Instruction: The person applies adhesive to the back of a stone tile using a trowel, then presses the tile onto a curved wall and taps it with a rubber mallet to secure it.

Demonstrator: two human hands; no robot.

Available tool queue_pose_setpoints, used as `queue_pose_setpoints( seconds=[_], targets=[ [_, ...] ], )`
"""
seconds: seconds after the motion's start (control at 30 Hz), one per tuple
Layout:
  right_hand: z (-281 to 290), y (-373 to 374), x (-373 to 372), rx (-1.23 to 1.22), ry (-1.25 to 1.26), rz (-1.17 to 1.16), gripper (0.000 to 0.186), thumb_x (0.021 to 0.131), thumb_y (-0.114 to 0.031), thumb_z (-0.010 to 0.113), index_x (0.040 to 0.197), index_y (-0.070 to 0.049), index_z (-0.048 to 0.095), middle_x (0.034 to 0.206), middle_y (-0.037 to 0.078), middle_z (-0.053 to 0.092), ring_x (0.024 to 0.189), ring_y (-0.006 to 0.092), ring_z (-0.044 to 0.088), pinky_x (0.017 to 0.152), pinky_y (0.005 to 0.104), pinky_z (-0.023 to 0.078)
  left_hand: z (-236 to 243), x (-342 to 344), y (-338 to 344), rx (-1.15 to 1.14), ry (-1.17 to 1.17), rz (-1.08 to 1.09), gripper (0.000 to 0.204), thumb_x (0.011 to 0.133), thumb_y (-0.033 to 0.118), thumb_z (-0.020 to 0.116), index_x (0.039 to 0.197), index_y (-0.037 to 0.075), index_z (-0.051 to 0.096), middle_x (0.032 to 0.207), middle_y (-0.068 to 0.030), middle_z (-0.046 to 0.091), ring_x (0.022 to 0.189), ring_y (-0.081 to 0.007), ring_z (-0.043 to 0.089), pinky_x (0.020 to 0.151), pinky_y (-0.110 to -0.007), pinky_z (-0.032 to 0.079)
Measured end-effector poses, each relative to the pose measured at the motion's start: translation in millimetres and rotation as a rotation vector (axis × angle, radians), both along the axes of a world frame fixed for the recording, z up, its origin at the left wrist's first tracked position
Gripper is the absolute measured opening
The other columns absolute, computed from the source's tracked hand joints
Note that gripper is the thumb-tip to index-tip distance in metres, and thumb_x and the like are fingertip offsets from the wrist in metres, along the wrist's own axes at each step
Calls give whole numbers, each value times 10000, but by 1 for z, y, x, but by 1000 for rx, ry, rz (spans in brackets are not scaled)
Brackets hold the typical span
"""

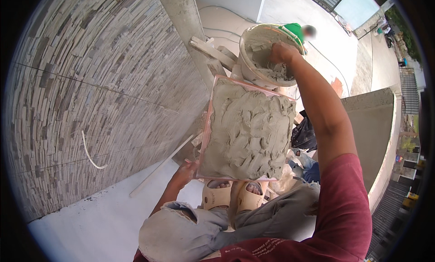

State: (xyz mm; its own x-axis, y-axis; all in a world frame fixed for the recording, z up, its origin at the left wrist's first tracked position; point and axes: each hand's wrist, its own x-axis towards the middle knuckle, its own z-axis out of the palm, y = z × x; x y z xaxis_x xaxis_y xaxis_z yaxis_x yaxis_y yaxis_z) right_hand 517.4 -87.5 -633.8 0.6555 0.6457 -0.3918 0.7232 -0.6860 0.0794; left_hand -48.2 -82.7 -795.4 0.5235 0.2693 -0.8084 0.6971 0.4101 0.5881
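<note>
Right grip: hand [283, 52] looks curled inside the bucket [246, 67]; I can't tell whether it's closed or what it holds, the fingers are hidden from me.
Left grip: hand [182, 175] is closed on the near left corner of the tile [206, 142], fingers at the pinkish edge.
Tile: in front of the body, between the stone-look wall [90, 94] on my left and the low grey wall [369, 128] on my right; near edge just past the sandals [215, 197].
Mortar: thick grey coat [249, 130] over most of the tile, ridged and lumpy, smoother toward the left; pink margin showing along the left and far edges.
Bucket: pale, wire handle, just beyond the far edge of the tile; more mortar inside, some smeared on the inner wall.
Arms: right one stretched forward past the tile's right side, maroon sleeve [344, 198] above the elbow; left one low, beside the knee.
Legs: torn grey jeans [181, 230], knees bent, tan sandals side by side.
Left side: white curved cable [88, 154] against the stone-look wall; pale stick [158, 168] slanting above the white floor [108, 207].
Far side: wooden planks [213, 53] left of the bucket; person in green [292, 31] behind it, partly hidden.
Right side: dark bag [304, 133] near the tile.
</note>
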Motion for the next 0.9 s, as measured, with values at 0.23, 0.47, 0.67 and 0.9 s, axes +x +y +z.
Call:
queue_pose_setpoints(
  seconds=[0.23, 0.47, 0.67, 0.9],
  targets=[
    [40, -21, -9, 111, 398, -197, 299, 935, -242, 568, 960, 33, 683, 647, 102, 621, 495, 205, 612, 430, 345, 495, 50, 20, 7, 141, 131, -202, 740, 991, 645, 452, 1172, -40, 665, 998, -181, 689, 909, -256, 607, 878, -369, 483],
    [70, -121, 19, 549, 717, -337, 334, 974, -401, 627, 977, -69, 667, 593, 1, 573, 385, 75, 496, 338, 221, 381, 43, 18, 7, 143, 75, -243, 732, 998, 653, 407, 1261, 17, 654, 1208, -216, 673, 1166, -295, 588, 1031, -400, 420],
    [105, -195, -91, 618, 705, -269, 258, 943, -210, 622, 1061, 13, 681, 761, 9, 600, 620, 85, 550, 550, 246, 428, 3, -5, 6, 57, 73, -140, 685, 995, 618, 455, 1307, 33, 627, 1254, -201, 658, 1193, -301, 591, 1028, -413, 428],
    [32, -261, -197, 431, 363, 101, 311, 864, -114, 695, 1116, 65, 659, 962, 222, 654, 831, 386, 653, 770, 388, 518, -28, -4, 11, 104, 143, -85, 645, 1005, 541, 522, 1270, -40, 615, 1148, -156, 705, 1014, -251, 683, 963, -387, 502]
  ],
)
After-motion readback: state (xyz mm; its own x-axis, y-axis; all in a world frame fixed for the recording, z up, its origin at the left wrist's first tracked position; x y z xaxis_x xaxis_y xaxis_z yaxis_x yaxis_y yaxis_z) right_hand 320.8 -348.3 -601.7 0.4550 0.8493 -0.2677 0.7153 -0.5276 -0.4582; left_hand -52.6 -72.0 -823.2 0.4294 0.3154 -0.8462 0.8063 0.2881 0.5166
